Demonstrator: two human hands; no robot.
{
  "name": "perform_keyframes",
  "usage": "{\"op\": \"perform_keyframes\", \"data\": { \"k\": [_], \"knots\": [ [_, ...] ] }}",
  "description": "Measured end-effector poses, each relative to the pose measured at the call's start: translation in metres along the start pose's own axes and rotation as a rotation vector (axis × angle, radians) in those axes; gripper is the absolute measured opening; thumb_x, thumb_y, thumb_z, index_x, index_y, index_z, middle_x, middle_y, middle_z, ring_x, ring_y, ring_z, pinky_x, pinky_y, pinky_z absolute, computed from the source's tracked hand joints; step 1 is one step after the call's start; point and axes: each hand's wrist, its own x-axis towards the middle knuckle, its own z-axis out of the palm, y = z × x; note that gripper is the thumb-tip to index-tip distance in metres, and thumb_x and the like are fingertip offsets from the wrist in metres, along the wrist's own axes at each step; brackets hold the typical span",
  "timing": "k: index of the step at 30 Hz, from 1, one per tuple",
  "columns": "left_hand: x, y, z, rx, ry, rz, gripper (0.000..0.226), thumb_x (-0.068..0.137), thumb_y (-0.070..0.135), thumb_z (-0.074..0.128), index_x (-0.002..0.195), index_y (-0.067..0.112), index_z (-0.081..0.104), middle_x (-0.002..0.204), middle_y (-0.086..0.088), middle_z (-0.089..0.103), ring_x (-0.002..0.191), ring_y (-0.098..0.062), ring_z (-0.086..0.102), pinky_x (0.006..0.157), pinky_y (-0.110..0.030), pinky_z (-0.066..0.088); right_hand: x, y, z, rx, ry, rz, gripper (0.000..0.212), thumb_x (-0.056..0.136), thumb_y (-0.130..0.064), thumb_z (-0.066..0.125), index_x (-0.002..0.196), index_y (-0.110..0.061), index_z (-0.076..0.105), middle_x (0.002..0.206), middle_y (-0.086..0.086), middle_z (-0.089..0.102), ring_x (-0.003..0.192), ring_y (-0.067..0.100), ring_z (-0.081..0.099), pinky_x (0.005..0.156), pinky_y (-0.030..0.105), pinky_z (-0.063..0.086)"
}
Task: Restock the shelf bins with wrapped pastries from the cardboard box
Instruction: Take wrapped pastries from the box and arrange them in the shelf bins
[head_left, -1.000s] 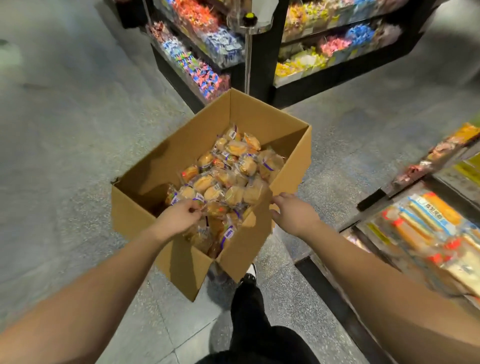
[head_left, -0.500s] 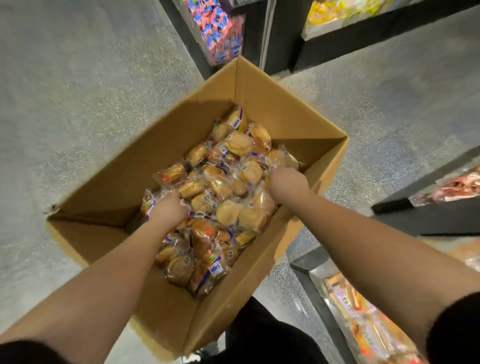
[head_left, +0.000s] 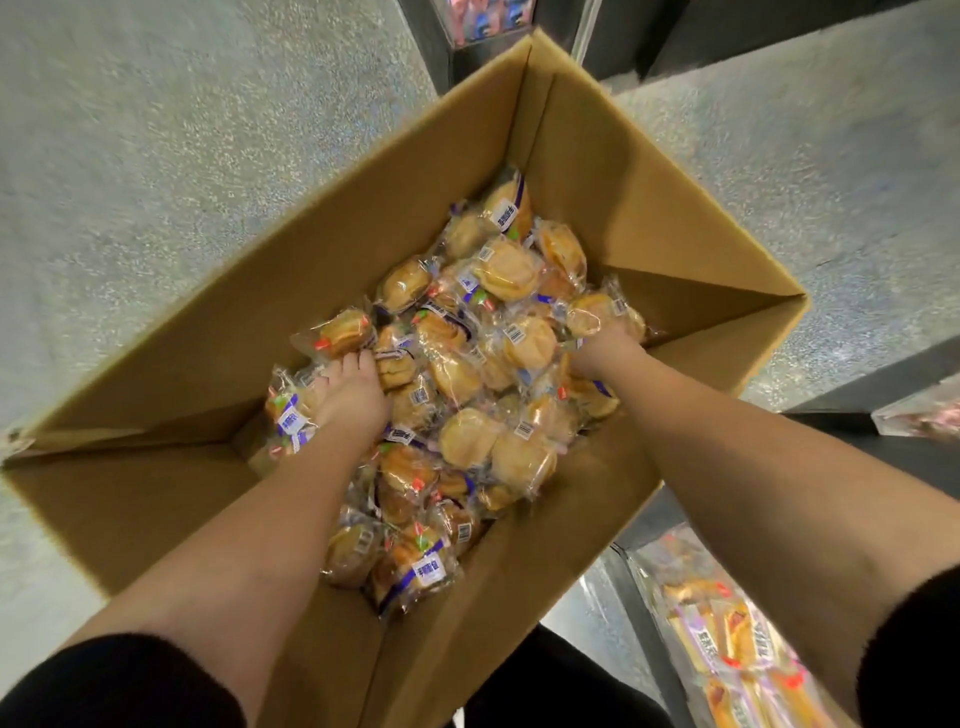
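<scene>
Reaching down into the cardboard box (head_left: 644, 171), the person had both hands buried in the heap of wrapped pastries (head_left: 467, 364) filling the middle of the frame. The left hand (head_left: 350, 397) lay on the pile left of center, its fingers (head_left: 358, 364) curled down among the packets. The right hand (head_left: 602, 351) was sunk deeper at the pile's right edge; whether it gripped anything, I couldn't tell. Those buns looked light and soft, easily squashed, their clear film slippery, so I'd scoop several loosely or pinch the crimped ends. Motion blurred most labels. A shelf bin (head_left: 727, 639) of other wrapped goods was cut off at lower right, and the box floor stayed hidden.
</scene>
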Motion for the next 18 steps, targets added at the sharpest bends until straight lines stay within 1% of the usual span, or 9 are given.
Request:
{"op": "perform_keyframes", "data": {
  "k": [1, 3, 4, 6, 9, 12, 14, 17, 18],
  "knots": [
    [0.001, 0.000, 0.001, 0.018, 0.016, -0.002, 0.064, 0.092, 0.034, 0.060, 0.145, 0.012, 0.031, 0.143, -0.011, 0.041, 0.134, -0.033, 0.035, 0.113, -0.045, 0.028, 0.007, 0.003, 0.003, 0.004, -0.022, 0.026, 0.060, 0.104, -0.026, 0.039, 0.157, -0.005, 0.018, 0.155, 0.020, 0.027, 0.141, 0.040, 0.029, 0.115, 0.044, 0.034],
    [0.004, 0.001, 0.005, 0.045, 0.040, 0.000, 0.059, 0.092, 0.034, 0.060, 0.142, 0.012, 0.037, 0.138, -0.011, 0.043, 0.131, -0.032, 0.037, 0.110, -0.044, 0.030, 0.013, 0.005, 0.006, 0.153, -0.015, 0.126, 0.080, 0.101, -0.034, 0.050, 0.157, -0.001, 0.005, 0.156, 0.020, 0.025, 0.140, 0.039, 0.033, 0.108, 0.042, 0.039],
    [0.005, 0.001, 0.007, 0.064, 0.060, 0.008, 0.055, 0.092, 0.032, 0.059, 0.139, 0.013, 0.041, 0.136, -0.010, 0.045, 0.129, -0.032, 0.038, 0.109, -0.044, 0.032, 0.012, 0.006, 0.007, 0.210, 0.003, 0.143, 0.088, 0.096, -0.034, 0.060, 0.156, 0.000, 0.006, 0.155, 0.019, 0.028, 0.138, 0.039, 0.038, 0.104, 0.042, 0.041],
    [0.004, 0.000, 0.008, 0.088, 0.128, 0.031, 0.045, 0.092, 0.028, 0.056, 0.133, 0.013, 0.048, 0.132, -0.009, 0.048, 0.125, -0.031, 0.040, 0.105, -0.043, 0.034, 0.015, 0.005, 0.010, 0.320, 0.069, 0.161, 0.091, 0.088, -0.029, 0.070, 0.154, -0.005, 0.011, 0.150, 0.020, 0.034, 0.134, 0.040, 0.041, 0.102, 0.045, 0.042],
    [-0.003, -0.002, 0.006, 0.066, 0.189, 0.058, 0.038, 0.093, 0.025, 0.053, 0.129, 0.013, 0.053, 0.133, -0.008, 0.052, 0.124, -0.031, 0.043, 0.103, -0.043, 0.034, 0.010, 0.004, 0.007, 0.363, 0.046, 0.220, 0.097, 0.089, -0.033, 0.069, 0.156, -0.021, 0.000, 0.152, 0.021, 0.030, 0.136, 0.042, 0.037, 0.106, 0.049, 0.043],
    [-0.016, -0.009, -0.002, 0.012, 0.220, 0.075, 0.037, 0.092, 0.026, 0.054, 0.127, 0.013, 0.054, 0.132, -0.007, 0.056, 0.123, -0.031, 0.046, 0.101, -0.043, 0.034, -0.003, 0.003, -0.001, 0.427, 0.034, 0.216, 0.099, 0.089, -0.034, 0.069, 0.158, -0.022, -0.002, 0.154, 0.021, 0.027, 0.138, 0.043, 0.035, 0.108, 0.051, 0.041],
    [-0.032, -0.013, -0.013, -0.069, 0.242, 0.079, 0.034, 0.090, 0.026, 0.057, 0.121, 0.012, 0.056, 0.123, -0.007, 0.058, 0.117, -0.032, 0.051, 0.097, -0.044, 0.039, -0.015, 0.006, -0.005, 0.509, 0.065, 0.199, 0.101, 0.087, -0.034, 0.072, 0.159, -0.022, 0.001, 0.155, 0.020, 0.028, 0.139, 0.041, 0.033, 0.109, 0.049, 0.039],
    [-0.065, -0.017, -0.034, -0.362, 0.251, 0.056, 0.019, 0.086, 0.026, 0.062, 0.099, 0.014, 0.056, 0.097, -0.002, 0.059, 0.092, -0.026, 0.059, 0.075, -0.041, 0.051, -0.043, 0.013, -0.016, 0.719, 0.096, 0.151, 0.105, 0.081, -0.032, 0.078, 0.158, -0.021, 0.008, 0.149, 0.018, 0.037, 0.132, 0.038, 0.042, 0.105, 0.048, 0.045],
    [-0.079, -0.017, -0.042, -0.481, 0.229, 0.036, 0.019, 0.086, 0.028, 0.063, 0.098, 0.017, 0.055, 0.093, 0.000, 0.059, 0.086, -0.023, 0.060, 0.071, -0.040, 0.053, -0.060, 0.015, -0.020, 0.799, 0.098, 0.128, 0.103, 0.080, -0.031, 0.080, 0.157, -0.021, 0.011, 0.145, 0.017, 0.041, 0.128, 0.038, 0.046, 0.103, 0.048, 0.046]
  ]
}}
